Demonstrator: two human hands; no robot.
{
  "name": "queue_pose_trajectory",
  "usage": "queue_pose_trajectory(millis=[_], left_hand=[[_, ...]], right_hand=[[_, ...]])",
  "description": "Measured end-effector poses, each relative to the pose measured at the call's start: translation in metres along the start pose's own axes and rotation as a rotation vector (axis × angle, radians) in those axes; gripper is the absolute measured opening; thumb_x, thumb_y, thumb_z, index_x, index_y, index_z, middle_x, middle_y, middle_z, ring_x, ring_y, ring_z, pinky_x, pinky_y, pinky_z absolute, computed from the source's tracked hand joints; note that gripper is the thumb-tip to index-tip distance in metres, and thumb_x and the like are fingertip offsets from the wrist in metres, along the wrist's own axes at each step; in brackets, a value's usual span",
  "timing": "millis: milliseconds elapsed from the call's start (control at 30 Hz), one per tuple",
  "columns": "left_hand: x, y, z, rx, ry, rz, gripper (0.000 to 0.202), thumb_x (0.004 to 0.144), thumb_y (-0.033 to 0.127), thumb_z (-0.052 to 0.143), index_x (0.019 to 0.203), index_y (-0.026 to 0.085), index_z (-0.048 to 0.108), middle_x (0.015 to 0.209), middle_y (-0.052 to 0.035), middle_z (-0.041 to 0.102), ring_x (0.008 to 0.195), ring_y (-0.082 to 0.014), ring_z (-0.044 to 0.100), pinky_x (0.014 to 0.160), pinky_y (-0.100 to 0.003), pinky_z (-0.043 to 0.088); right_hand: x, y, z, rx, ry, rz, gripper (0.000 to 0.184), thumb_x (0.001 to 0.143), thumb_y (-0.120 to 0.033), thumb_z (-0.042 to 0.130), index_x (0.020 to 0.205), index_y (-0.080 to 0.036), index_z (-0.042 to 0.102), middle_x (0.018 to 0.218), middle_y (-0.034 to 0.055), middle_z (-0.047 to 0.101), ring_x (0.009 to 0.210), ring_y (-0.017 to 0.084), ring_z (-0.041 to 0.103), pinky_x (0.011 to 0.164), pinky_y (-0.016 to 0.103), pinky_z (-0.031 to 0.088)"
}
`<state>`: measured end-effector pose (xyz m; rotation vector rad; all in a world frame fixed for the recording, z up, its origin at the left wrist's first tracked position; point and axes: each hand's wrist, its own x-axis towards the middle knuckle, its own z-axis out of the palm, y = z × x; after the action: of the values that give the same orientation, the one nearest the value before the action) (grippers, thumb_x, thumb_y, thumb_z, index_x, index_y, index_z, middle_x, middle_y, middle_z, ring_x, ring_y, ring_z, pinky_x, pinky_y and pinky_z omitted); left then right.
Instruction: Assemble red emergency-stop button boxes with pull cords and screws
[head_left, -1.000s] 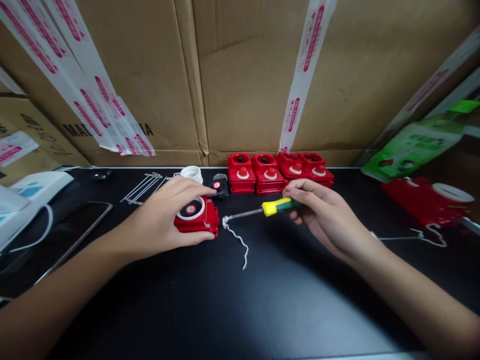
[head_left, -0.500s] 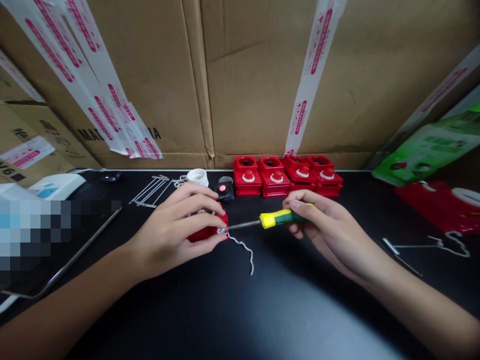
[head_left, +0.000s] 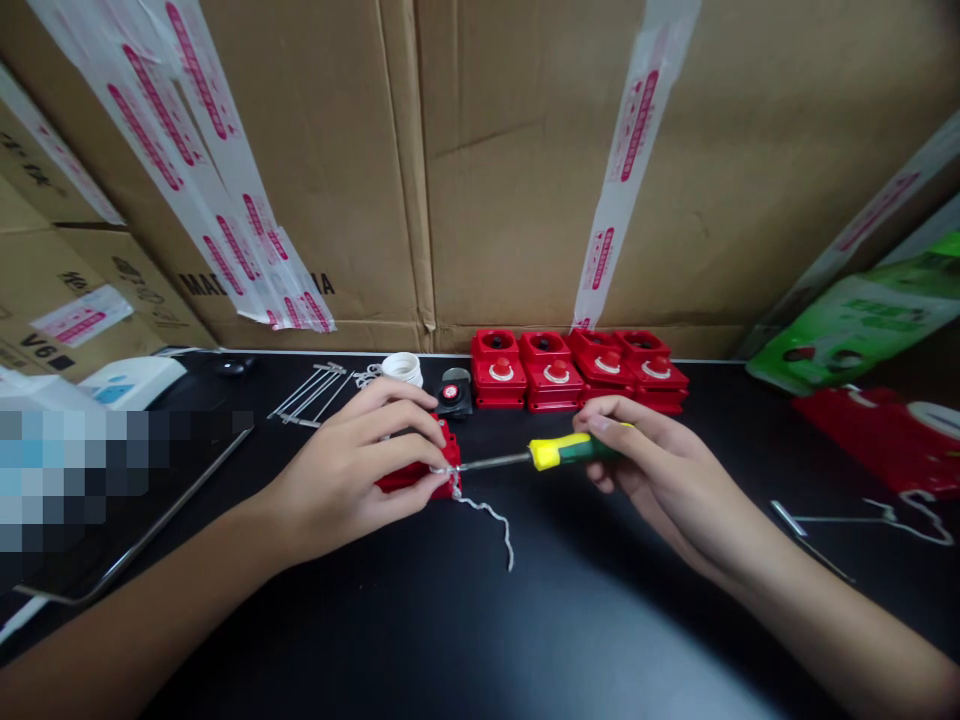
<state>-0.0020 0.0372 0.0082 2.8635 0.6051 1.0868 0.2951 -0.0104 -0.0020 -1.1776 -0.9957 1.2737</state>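
Note:
My right hand (head_left: 637, 450) is closed around the yellow and green handle of a screwdriver (head_left: 551, 453). Its metal shaft points left, and the tip reaches the fingertips of my left hand (head_left: 367, 465). Those fingers are curled over a small red box (head_left: 454, 440) on the black table, gripping it at its right side. A small shiny metal piece sits at the screwdriver tip, partly covered by my fingers. From that side of the box a white cord (head_left: 491, 515) trails onto the table. Most of the box is hidden under my left hand.
Several red boxes with round knobs (head_left: 555, 370) stand in a row at the back. Behind my left hand are a black part (head_left: 452, 393), a white round container (head_left: 403, 368) and metal T-shaped rods (head_left: 307, 393). A larger red device (head_left: 870, 435) lies right, near another rod (head_left: 832, 520).
The view has shifted slightly, so everything sits a little lower and further right. Both hands keep their grips, and the screwdriver tip stays at the right side of the red box.

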Motion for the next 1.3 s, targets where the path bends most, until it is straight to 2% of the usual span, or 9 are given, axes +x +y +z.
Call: queue_pose_trajectory(millis=[267, 500, 667, 800, 967, 1133, 1300], left_hand=[[-0.001, 0.000, -0.004, -0.009, -0.014, 0.020, 0.015, 0.096, 0.008, 0.073, 0.091, 0.022, 0.071, 0.097, -0.0044, 0.077, 0.118, -0.0262, 0.065, 0.104, -0.042, 0.057], [-0.002, 0.003, -0.006, 0.006, -0.043, -0.001, 0.021, 0.090, 0.002, 0.069, 0.086, 0.021, 0.063, 0.092, -0.0029, 0.073, 0.121, -0.0267, 0.063, 0.104, -0.042, 0.055], [-0.001, 0.011, -0.010, -0.069, -0.098, -0.029, 0.020, 0.087, 0.003, 0.066, 0.085, 0.021, 0.059, 0.089, -0.0033, 0.069, 0.119, -0.0273, 0.064, 0.108, -0.044, 0.053], [0.000, 0.015, -0.009, -0.100, -0.147, -0.050, 0.016, 0.086, 0.009, 0.070, 0.093, 0.021, 0.064, 0.092, -0.0031, 0.071, 0.121, -0.0279, 0.062, 0.112, -0.045, 0.051], [-0.004, 0.011, 0.000, -0.021, -0.096, -0.070, 0.025, 0.094, 0.019, 0.077, 0.117, 0.021, 0.068, 0.106, -0.0062, 0.073, 0.127, -0.0289, 0.058, 0.111, -0.045, 0.052], [-0.006, 0.010, 0.003, -0.011, -0.078, -0.047, 0.007, 0.097, 0.019, 0.077, 0.102, 0.024, 0.074, 0.101, -0.0052, 0.071, 0.126, -0.0279, 0.059, 0.111, -0.044, 0.051], [-0.005, 0.013, 0.001, -0.005, -0.070, -0.045, 0.006, 0.098, 0.017, 0.075, 0.100, 0.022, 0.073, 0.100, -0.0052, 0.071, 0.124, -0.0273, 0.059, 0.109, -0.044, 0.051]], right_hand=[[0.002, -0.004, -0.006, -0.033, 0.038, 0.035, 0.030, 0.078, -0.041, 0.089, 0.090, -0.020, 0.072, 0.089, 0.0006, 0.060, 0.063, 0.012, 0.058, 0.052, 0.023, 0.042], [0.005, -0.007, -0.008, 0.025, 0.067, 0.041, 0.024, 0.080, -0.037, 0.088, 0.086, -0.019, 0.072, 0.086, 0.0003, 0.060, 0.062, 0.010, 0.056, 0.051, 0.020, 0.041], [0.007, -0.007, -0.011, 0.045, 0.078, 0.047, 0.023, 0.080, -0.036, 0.088, 0.085, -0.020, 0.072, 0.085, 0.0000, 0.060, 0.061, 0.009, 0.055, 0.051, 0.019, 0.041], [0.005, -0.009, -0.013, 0.054, 0.067, 0.040, 0.022, 0.081, -0.036, 0.087, 0.087, -0.020, 0.073, 0.088, 0.0001, 0.061, 0.062, 0.009, 0.055, 0.051, 0.018, 0.042], [0.000, -0.009, -0.012, 0.037, -0.007, 0.021, 0.027, 0.079, -0.038, 0.090, 0.089, -0.020, 0.072, 0.088, -0.0006, 0.059, 0.063, 0.008, 0.056, 0.052, 0.018, 0.043], [-0.004, -0.007, -0.007, 0.015, -0.085, 0.003, 0.028, 0.082, -0.041, 0.089, 0.092, -0.020, 0.073, 0.092, -0.0002, 0.058, 0.066, 0.008, 0.058, 0.055, 0.019, 0.044], [-0.007, -0.007, -0.005, 0.011, -0.100, -0.014, 0.031, 0.082, -0.043, 0.090, 0.090, -0.020, 0.072, 0.091, -0.0007, 0.058, 0.067, 0.008, 0.058, 0.056, 0.019, 0.045]])
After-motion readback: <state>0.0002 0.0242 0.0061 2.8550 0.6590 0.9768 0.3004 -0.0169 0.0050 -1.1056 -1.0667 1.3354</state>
